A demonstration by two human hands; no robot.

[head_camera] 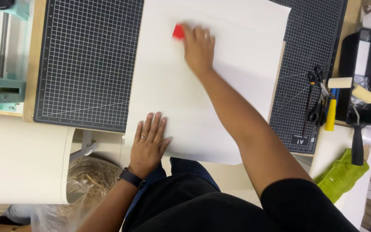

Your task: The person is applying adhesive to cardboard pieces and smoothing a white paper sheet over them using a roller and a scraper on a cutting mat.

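A large white sheet (pixel 220 51) lies over a dark gridded cutting mat (pixel 86 64) on the table. My right hand (pixel 199 47) reaches across to the far part of the sheet and presses a small red flat tool (pixel 178 32) against it; the hand is blurred. My left hand (pixel 149 141) rests flat on the sheet's near left corner, fingers spread, with a ring on one finger and a dark watch on the wrist.
Scissors (pixel 312 96) and a yellow-handled tool (pixel 331 115) lie on the mat's right side. A black paint tray (pixel 361 73) with rollers stands at the right, a green cloth (pixel 342 174) near it. A wide white roll (pixel 22 159) sits at the left, a teal machine (pixel 1 56) behind it.
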